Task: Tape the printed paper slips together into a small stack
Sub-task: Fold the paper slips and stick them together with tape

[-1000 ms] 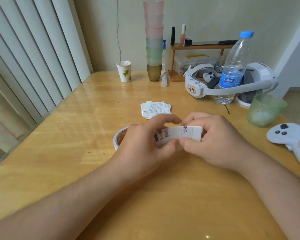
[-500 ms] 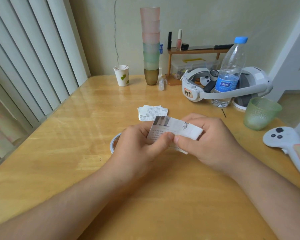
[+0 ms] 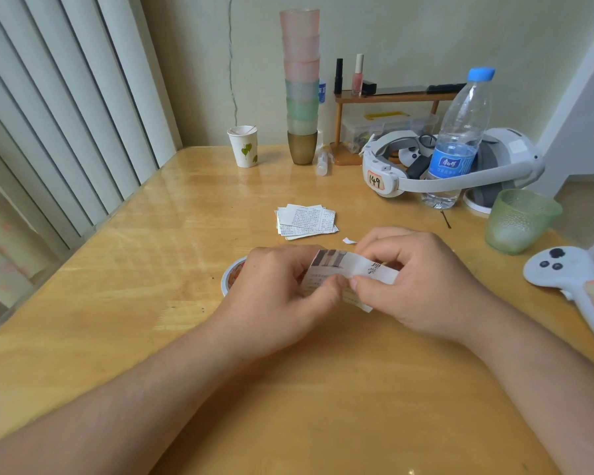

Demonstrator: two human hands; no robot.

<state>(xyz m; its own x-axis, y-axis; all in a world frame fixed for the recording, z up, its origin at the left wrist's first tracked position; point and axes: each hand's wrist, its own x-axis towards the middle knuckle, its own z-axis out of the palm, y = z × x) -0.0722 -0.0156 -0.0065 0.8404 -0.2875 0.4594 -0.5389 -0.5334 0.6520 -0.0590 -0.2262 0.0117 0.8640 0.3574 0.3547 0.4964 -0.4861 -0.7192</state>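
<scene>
Hands meet mid-table: left hand (image 3: pixel 282 296) and right hand (image 3: pixel 422 279) both pinch one white printed paper slip (image 3: pixel 354 269), long axis running left to right between them. Loose pile of printed paper slips (image 3: pixel 306 221) lies just beyond, toward the far edge, roughly equally near either hand I'd say.

Paper slip (image 3: pixel 352 269) between both hands, possibly folded.
</scene>
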